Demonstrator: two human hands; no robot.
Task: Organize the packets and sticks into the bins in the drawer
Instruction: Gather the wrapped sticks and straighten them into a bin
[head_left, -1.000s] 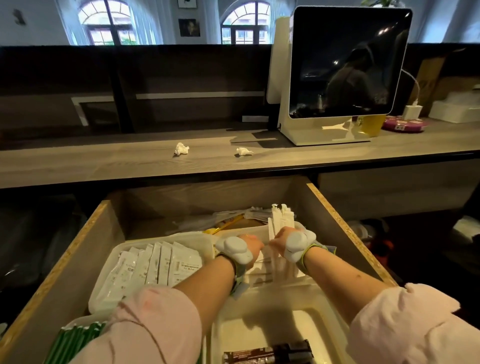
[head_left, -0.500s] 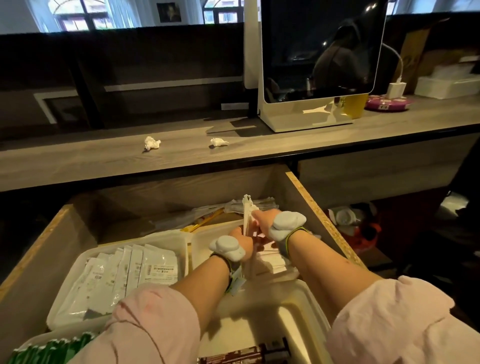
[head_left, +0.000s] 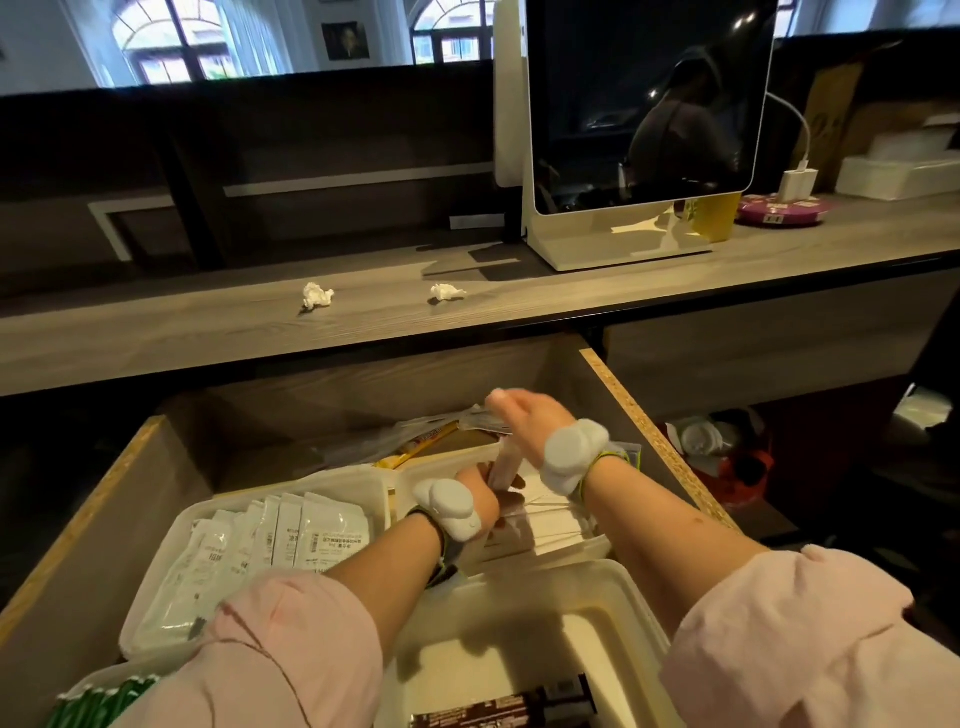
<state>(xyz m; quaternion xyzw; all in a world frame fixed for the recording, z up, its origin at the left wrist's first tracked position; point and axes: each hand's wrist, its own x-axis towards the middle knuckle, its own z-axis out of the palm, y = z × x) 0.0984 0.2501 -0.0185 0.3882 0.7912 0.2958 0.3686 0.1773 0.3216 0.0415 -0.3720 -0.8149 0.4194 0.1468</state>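
My left hand is shut on a bundle of white sticks, held upright in the back right bin, where more white sticks lie flat. My right hand is blurred, with fingers stretched out over the loose packets and sticks at the drawer's rear, and holds nothing that I can see. White packets stand in a row in the back left bin. Green sticks fill a front left bin. Brown packets lie in the front right bin.
The open wooden drawer has a right wall close to my right wrist. Above it, the counter carries two crumpled tissues and a white screen on a stand. Red items lie on the floor to the right.
My right hand let go of the white stick bundle and moved up toward the drawer's rear. My left hand keeps the bundle in the back right bin.
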